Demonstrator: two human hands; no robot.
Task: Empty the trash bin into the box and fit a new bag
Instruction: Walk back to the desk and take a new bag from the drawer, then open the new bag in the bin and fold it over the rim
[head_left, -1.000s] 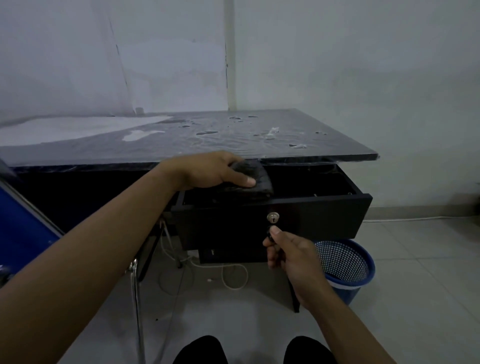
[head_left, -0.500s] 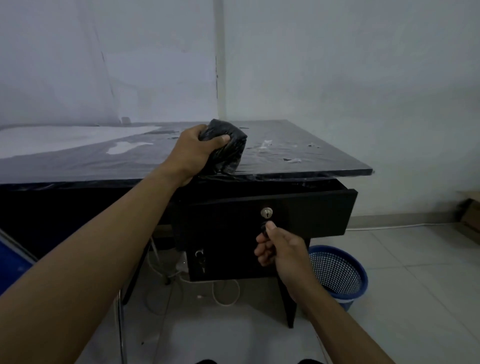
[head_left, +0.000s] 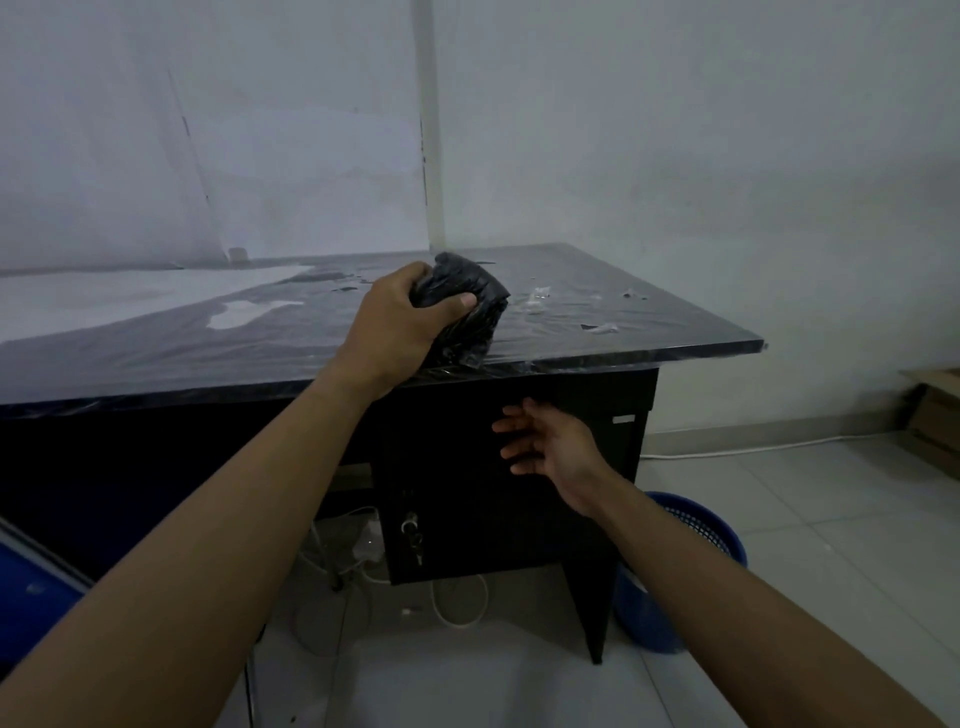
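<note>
So, nearest the camera, low and right of centre, the right hand (head_left: 550, 447) is hanging in front of the drawer (head_left: 587, 395). Its fingers (head_left: 511, 426) are loosely spread and holding nothing. A second ago that drawer was pulled out and this hand was down at its lock; now it's pushed flush and the hand has let go. The blue mesh trash bin (head_left: 670, 618) sits on the floor at lower right, tucked beside the desk leg and half hidden by the forearm, so I can't tell what's inside. Further up, mid-frame, the left hand (head_left: 395, 327) has lifted the new bag (head_left: 470, 306) out of the drawer and is holding it at the counter's (head_left: 649, 312) front edge, fingers curled round it and thumb clamped on top. The bag's a crumpled black glossy wad, still bunched up. I'd say fetching is done and shaking it open comes next. The cardboard box (head_left: 937, 415) is way off at the right edge.
</note>
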